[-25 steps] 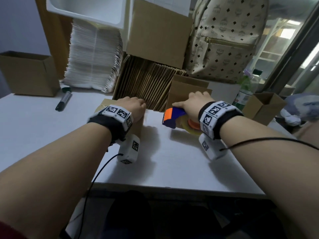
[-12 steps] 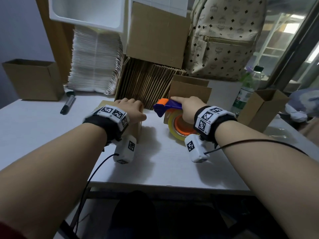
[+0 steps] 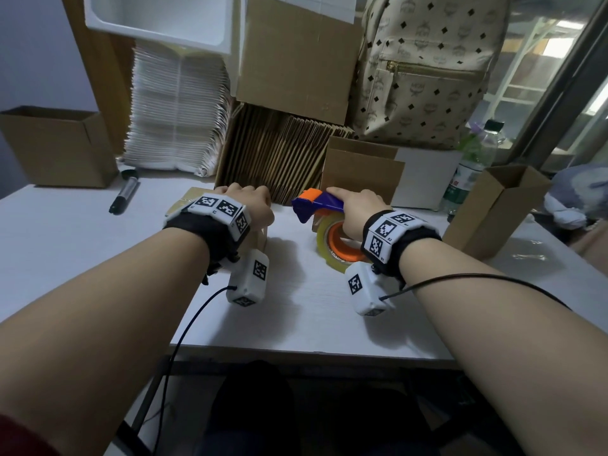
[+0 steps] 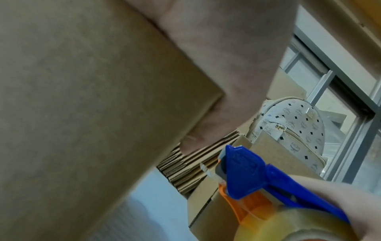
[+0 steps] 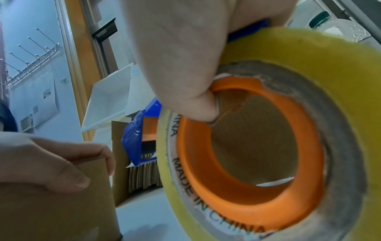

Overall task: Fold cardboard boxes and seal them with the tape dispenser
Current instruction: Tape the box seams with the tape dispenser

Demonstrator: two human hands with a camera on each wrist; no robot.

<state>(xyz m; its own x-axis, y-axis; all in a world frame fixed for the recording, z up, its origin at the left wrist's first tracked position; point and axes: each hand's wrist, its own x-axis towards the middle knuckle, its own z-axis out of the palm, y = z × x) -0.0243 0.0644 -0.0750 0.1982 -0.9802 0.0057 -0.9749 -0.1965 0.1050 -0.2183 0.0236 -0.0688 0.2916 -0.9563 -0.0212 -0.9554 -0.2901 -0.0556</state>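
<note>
- The left hand [image 3: 251, 205] is sitting on top of a small cardboard box [image 3: 260, 236] on the white table [image 3: 65, 245]. From the right wrist view the fingers [image 5: 97, 151] are curling over the box's top edge with the thumb [image 5: 68, 177] pressing on the side facing the camera, so it's clamping the box.
- The box is standing upright right under those fingers, long axis looks vertical, though the hand and wristband are hiding most of it.
- The right hand [image 3: 357, 210] is gripping the tape dispenser [image 3: 317, 205]. Its thumb [image 5: 185, 73] is hooking into the orange core [image 5: 247, 154] of the yellowish tape roll [image 5: 309, 53], and the index finger is lying straight along the blue top.
- The dispenser is running left-right, its blue and orange nose pointing left toward the left hand's fingers, close to them but not touching the box.
- The roll is hanging below the right palm, standing on edge, open side facing the person.
- Just past both sets of fingertips: a row of flat cardboard sheets [image 3: 279, 153] standing on edge, and a patterned backpack [image 3: 424, 67] behind.
</note>
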